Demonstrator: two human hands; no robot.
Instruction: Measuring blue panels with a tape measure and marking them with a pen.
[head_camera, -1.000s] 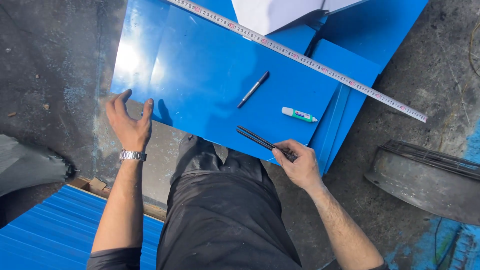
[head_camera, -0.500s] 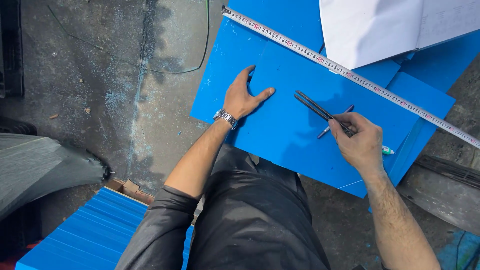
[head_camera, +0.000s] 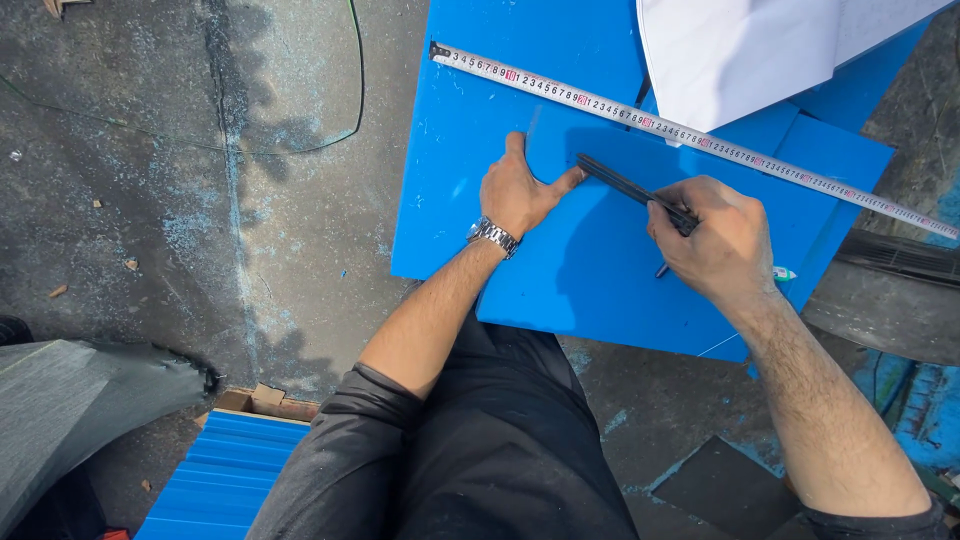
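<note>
On the flat blue plastic sheet (head_camera: 620, 290), the left hand (head_camera: 517, 192) lies open and flat, while the right hand (head_camera: 722, 240) grips a thin black tool (head_camera: 625, 187).

sunlit, dusty grey concrete floor (head_camera: 200, 200) with hard shadows

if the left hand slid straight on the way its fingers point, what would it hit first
Probably the tape measure: the left hand lies flat on the blue sheet, fingers pointing up the picture, with only bare sheet between.
</note>
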